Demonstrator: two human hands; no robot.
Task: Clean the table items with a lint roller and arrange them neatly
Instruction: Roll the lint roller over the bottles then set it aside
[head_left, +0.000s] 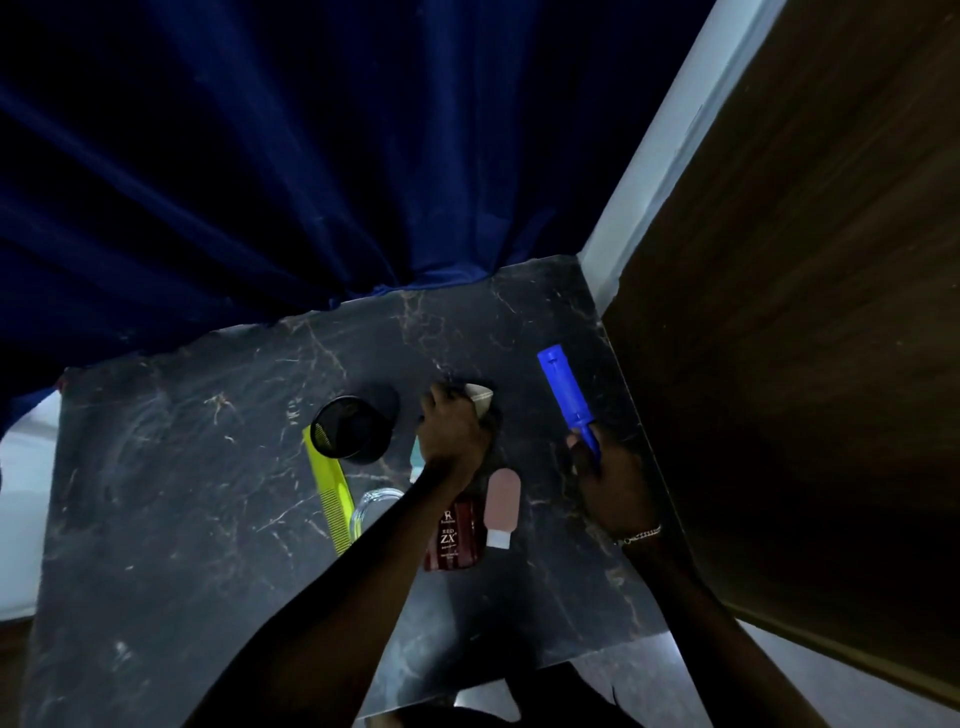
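Both forearms reach in from the near edge over the black marble-patterned worktop (156, 493), which backs onto a dark blue pleated curtain (260, 156) and meets a brown wood-grain panel (779, 364) on the right. Right hand (608, 478): fingers closed around the handle of the blue plastic lint roller (566, 395), held near the worktop's right edge. Left hand (452, 431): fingers curled on a small white item (480, 400) at centre. Resting nearby: yellow-green plastic comb (327, 488), round black mesh cup (353, 428), dark red rectangular bottle (452, 535), pink tube with white cap (501, 506).
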